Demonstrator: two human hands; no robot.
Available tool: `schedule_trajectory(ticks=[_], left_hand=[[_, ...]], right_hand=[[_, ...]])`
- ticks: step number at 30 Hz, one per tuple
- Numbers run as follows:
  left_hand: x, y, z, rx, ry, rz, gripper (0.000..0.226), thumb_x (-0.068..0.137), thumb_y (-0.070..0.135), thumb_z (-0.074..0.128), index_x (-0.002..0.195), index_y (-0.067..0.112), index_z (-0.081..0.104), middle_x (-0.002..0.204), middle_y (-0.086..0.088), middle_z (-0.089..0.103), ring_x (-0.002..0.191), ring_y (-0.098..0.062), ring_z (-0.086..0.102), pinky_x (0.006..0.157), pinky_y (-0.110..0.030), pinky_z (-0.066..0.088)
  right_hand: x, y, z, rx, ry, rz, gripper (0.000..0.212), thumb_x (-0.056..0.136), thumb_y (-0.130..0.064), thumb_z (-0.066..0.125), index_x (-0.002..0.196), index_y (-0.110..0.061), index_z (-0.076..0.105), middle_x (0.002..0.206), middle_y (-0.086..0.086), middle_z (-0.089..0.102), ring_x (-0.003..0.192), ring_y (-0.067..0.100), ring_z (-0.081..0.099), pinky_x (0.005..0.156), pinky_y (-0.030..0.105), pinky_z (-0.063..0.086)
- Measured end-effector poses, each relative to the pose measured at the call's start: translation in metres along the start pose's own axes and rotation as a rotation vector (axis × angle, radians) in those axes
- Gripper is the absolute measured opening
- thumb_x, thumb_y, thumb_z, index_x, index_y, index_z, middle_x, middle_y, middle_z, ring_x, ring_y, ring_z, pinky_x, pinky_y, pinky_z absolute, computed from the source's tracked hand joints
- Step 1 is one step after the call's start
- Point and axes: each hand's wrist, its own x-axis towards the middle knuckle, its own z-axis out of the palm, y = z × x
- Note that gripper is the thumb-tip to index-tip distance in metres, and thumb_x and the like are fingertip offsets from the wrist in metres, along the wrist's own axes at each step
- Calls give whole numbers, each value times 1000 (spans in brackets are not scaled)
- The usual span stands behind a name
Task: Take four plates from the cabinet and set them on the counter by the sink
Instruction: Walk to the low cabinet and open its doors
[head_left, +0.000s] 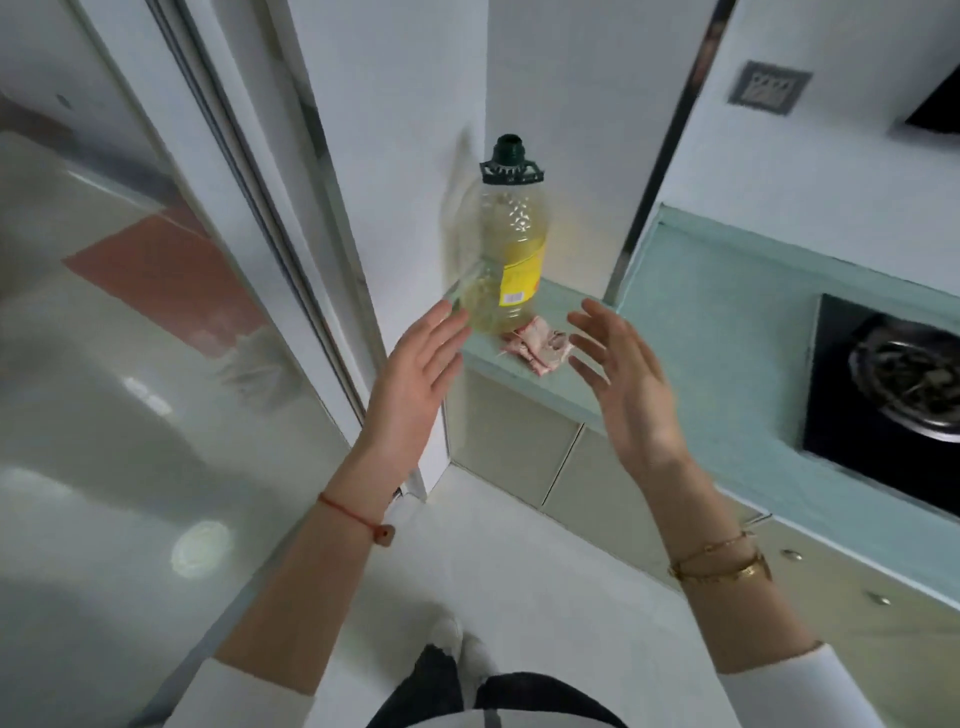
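Note:
My left hand (413, 384) and my right hand (631, 387) are both raised in front of me with fingers spread and nothing in them. They hover before the left end of a pale green counter (701, 343). Below the counter are beige cabinet doors (519, 457), all closed. No plates and no sink are in view.
A large clear oil bottle (511, 244) with a dark cap stands on the counter's corner, a crumpled pink cloth (540, 345) beside it. A black gas hob (888, 400) lies at the right. A sliding glass door (171, 322) fills the left. White floor lies underfoot.

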Motion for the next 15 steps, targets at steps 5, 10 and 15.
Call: schedule_trajectory(ticks=[5, 10, 15], left_hand=[[34, -10, 0, 41, -107, -102, 32, 101, 35, 45, 126, 29, 64, 125, 7, 71, 120, -11, 65, 108, -35, 44], [56, -35, -6, 78, -106, -210, 24, 97, 36, 54, 110, 34, 75, 123, 5, 72, 117, -16, 67, 100, -35, 50], [69, -89, -14, 78, -75, -312, 33, 97, 32, 55, 128, 22, 64, 125, -2, 69, 110, -18, 68, 90, -32, 53]], right_hand=[[-5, 6, -10, -33, 172, -28, 32, 105, -24, 36, 125, -14, 60, 123, 7, 64, 112, 20, 57, 105, 40, 42], [-12, 23, -28, -105, 289, -25, 36, 105, -26, 37, 130, -13, 58, 131, 10, 62, 124, 28, 56, 109, 44, 43], [-12, 58, -56, -169, 347, -37, 34, 104, -25, 39, 128, -13, 60, 126, 10, 64, 114, 23, 59, 104, 42, 46]])
